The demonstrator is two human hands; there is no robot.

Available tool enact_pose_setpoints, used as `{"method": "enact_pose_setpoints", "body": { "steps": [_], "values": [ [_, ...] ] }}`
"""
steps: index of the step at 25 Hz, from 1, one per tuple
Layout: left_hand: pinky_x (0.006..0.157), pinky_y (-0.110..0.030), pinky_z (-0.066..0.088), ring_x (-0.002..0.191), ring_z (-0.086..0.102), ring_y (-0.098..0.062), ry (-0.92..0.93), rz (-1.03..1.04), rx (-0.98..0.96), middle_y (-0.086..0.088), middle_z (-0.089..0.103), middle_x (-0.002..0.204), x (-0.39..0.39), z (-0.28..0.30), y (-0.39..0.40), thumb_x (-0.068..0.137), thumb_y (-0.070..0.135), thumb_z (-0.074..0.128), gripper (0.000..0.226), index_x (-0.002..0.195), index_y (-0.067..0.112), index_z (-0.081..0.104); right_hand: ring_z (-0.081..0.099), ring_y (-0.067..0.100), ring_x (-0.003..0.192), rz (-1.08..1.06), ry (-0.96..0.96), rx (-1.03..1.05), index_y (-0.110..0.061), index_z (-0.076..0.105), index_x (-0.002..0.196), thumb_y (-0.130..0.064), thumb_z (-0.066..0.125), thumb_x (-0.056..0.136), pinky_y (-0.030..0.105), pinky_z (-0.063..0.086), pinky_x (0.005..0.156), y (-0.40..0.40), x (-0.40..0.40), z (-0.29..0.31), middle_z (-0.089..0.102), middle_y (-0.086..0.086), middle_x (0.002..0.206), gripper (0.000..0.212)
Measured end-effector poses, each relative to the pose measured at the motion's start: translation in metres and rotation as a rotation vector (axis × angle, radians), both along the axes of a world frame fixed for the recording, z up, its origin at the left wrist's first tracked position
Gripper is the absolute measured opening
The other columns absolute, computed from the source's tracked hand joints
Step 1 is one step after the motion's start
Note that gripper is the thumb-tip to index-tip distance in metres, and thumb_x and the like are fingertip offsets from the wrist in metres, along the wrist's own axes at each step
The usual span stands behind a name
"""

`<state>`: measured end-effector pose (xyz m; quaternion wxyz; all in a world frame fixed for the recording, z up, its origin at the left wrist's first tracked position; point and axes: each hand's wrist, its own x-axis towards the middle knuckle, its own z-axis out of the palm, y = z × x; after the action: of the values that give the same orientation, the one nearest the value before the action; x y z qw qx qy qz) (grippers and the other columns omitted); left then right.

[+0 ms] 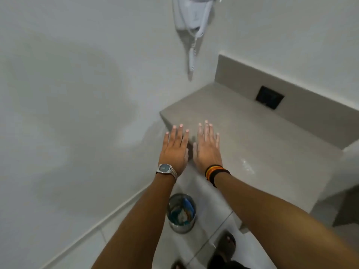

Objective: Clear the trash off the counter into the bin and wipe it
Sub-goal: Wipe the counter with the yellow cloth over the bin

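My left hand (174, 147) and my right hand (207, 146) are stretched out side by side, palms down and fingers spread, over the left end of the beige counter (262, 144). Neither hand holds anything. A silver watch is on the left wrist and dark bands are on the right wrist. On the floor below, between my forearms, stands a round metal bin (181, 212) with blue and white trash inside. The counter's top is bare, with a wet shine (247, 166) near its front.
A white wall-mounted hair dryer (192, 20) with a coiled cord hangs on the wall above the counter's left end. A black square socket (269, 97) sits in the counter's backsplash. My sandalled feet (225, 247) stand on the tiled floor by the bin.
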<state>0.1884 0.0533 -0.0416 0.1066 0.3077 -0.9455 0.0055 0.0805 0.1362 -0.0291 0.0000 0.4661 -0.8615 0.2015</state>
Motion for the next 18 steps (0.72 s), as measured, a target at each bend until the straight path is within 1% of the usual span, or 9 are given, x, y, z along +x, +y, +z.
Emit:
{"method": "enact_pose_setpoints", "body": {
  "steps": [4,7,10,12,14,16,18],
  "values": [
    [0.129,-0.051,0.005,0.158,0.001,-0.034,0.016,-0.156,-0.046,-0.014,0.003,0.171,-0.071,0.026,0.029,0.1,0.027,0.044,0.072,0.162,0.014,0.011,0.001,0.029,0.153,-0.223,0.059,-0.035,-0.014,0.011,0.156,-0.018,0.036,0.098,0.055,0.008,0.122,0.081,-0.068,0.019,0.002,0.012,0.165,0.063],
    [0.129,-0.049,0.004,0.158,-0.001,-0.032,0.031,-0.309,-0.004,-0.012,0.0,0.171,-0.135,0.033,0.094,0.102,0.03,0.039,0.07,0.162,0.014,0.007,0.002,0.028,0.153,-0.427,0.071,-0.022,-0.014,0.01,0.156,-0.019,0.034,0.099,0.055,0.007,0.122,0.172,-0.123,0.021,0.003,0.012,0.165,0.062],
    [0.129,-0.046,0.009,0.159,0.002,-0.03,0.043,-0.434,0.089,-0.01,0.005,0.171,-0.199,0.03,0.177,0.103,0.032,0.037,0.067,0.162,0.014,0.01,0.006,0.028,0.152,-0.613,0.056,-0.017,-0.014,0.014,0.155,-0.02,0.036,0.099,0.053,0.007,0.122,0.266,-0.176,0.018,0.008,0.013,0.165,0.061],
    [0.128,-0.044,0.016,0.158,0.01,-0.028,0.037,-0.499,0.162,-0.01,0.012,0.171,-0.236,0.025,0.232,0.103,0.031,0.037,0.065,0.161,0.014,0.015,0.012,0.029,0.151,-0.719,0.035,-0.006,-0.014,0.021,0.153,-0.022,0.04,0.097,0.053,0.01,0.122,0.324,-0.207,0.012,0.015,0.014,0.163,0.06],
    [0.125,-0.042,0.027,0.153,0.027,-0.03,0.019,-0.559,0.233,-0.013,0.027,0.166,-0.273,0.017,0.288,0.103,0.03,0.038,0.061,0.159,0.012,0.024,0.02,0.032,0.148,-0.804,0.022,-0.012,-0.012,0.032,0.148,-0.023,0.045,0.095,0.052,0.018,0.12,0.381,-0.238,0.002,0.024,0.017,0.159,0.056],
    [0.114,-0.041,0.042,0.137,0.05,-0.033,0.011,-0.555,0.355,-0.015,0.049,0.153,-0.306,0.005,0.348,0.102,0.028,0.041,0.055,0.153,0.01,0.037,0.028,0.036,0.143,-0.872,-0.02,-0.051,-0.008,0.041,0.142,-0.024,0.048,0.094,0.05,0.026,0.116,0.438,-0.272,-0.013,0.032,0.02,0.154,0.051],
    [0.104,-0.04,0.049,0.123,0.06,-0.035,0.002,-0.494,0.488,-0.016,0.062,0.138,-0.33,-0.01,0.402,0.101,0.028,0.046,0.048,0.145,0.01,0.049,0.035,0.039,0.137,-0.949,-0.159,-0.11,-0.004,0.044,0.14,-0.022,0.052,0.093,0.047,0.03,0.114,0.487,-0.304,-0.03,0.037,0.024,0.149,0.05]
  ]
}}
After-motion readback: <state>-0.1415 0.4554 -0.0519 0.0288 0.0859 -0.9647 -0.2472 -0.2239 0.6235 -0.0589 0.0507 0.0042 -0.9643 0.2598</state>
